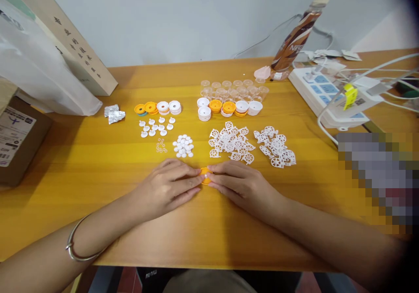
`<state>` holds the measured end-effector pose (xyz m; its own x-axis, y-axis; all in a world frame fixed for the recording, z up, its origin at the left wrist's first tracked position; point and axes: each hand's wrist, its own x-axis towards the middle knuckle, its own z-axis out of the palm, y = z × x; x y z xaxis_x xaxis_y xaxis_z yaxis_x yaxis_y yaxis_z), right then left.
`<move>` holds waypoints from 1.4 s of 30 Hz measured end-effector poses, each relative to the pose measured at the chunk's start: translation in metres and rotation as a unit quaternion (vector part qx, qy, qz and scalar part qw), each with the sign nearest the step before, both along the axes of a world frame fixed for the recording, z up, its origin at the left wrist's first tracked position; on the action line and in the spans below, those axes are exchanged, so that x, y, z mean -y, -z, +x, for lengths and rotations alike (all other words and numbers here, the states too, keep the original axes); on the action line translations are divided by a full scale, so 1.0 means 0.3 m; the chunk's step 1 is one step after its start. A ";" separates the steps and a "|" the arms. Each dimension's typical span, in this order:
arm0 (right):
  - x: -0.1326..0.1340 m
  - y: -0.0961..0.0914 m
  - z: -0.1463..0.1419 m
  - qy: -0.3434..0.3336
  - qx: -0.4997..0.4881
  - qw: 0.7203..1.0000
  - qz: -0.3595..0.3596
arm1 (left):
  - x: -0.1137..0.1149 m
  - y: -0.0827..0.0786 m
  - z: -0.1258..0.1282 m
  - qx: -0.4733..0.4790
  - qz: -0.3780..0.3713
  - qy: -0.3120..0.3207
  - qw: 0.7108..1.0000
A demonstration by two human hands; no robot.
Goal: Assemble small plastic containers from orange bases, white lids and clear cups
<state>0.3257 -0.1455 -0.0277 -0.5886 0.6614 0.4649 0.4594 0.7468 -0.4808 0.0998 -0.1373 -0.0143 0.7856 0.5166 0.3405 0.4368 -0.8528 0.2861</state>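
Between my two hands, low over the middle of the table, is an orange round plastic cap [205,180] with a small white part at its centre. My left hand [173,181] grips its left side with the fingertips. From the other side, my right hand [240,181] presses its fingertips on the same cap. Just beyond my hands lie a cluster of small white discs [183,146] and a heap of white spoked plastic wheels [231,141]. Further right is a second pile of white plastic pieces [276,146].
Stacked orange and white caps [163,108] stand at the back left, with white knobbed discs [152,133] and clear rings [160,150] before them. More caps [229,107] and clear cups [226,85] sit right of centre. A bottle [296,39], power strip [327,94] and cardboard box [19,140] flank them.
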 end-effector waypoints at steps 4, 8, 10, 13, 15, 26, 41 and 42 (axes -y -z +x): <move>0.004 -0.005 -0.003 0.003 0.009 1.000 0.007 | 0.004 -0.001 -0.002 -0.015 0.006 -0.005 1.000; 0.006 -0.003 -0.005 -0.003 0.018 1.000 0.020 | 0.008 -0.004 -0.002 -0.027 0.010 -0.009 1.000; 0.005 -0.001 -0.006 -0.007 0.021 0.999 0.028 | 0.010 -0.006 -0.001 -0.029 0.007 -0.012 0.999; 0.004 0.002 -0.006 -0.009 0.025 0.999 0.031 | 0.011 -0.008 -0.001 -0.034 0.005 -0.015 0.999; 0.003 0.004 -0.007 -0.009 0.023 0.999 0.033 | 0.011 -0.008 -0.002 -0.038 0.006 -0.012 0.999; 0.003 0.009 -0.017 -0.008 0.007 0.998 0.061 | 0.008 -0.007 -0.003 -0.035 -0.004 -0.007 0.999; -0.001 0.021 -0.019 -0.030 0.010 0.998 0.050 | 0.021 -0.024 0.006 -0.048 -0.016 -0.017 0.999; -0.001 0.021 -0.021 -0.030 0.005 0.998 0.049 | 0.023 -0.025 0.008 -0.051 -0.014 -0.017 0.998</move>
<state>0.3194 -0.1453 -0.0340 -0.6307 0.5765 0.5194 0.4178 0.8164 -0.3987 0.1022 -0.1442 -0.0069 0.7974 0.5514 0.2452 0.4929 -0.8295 0.2626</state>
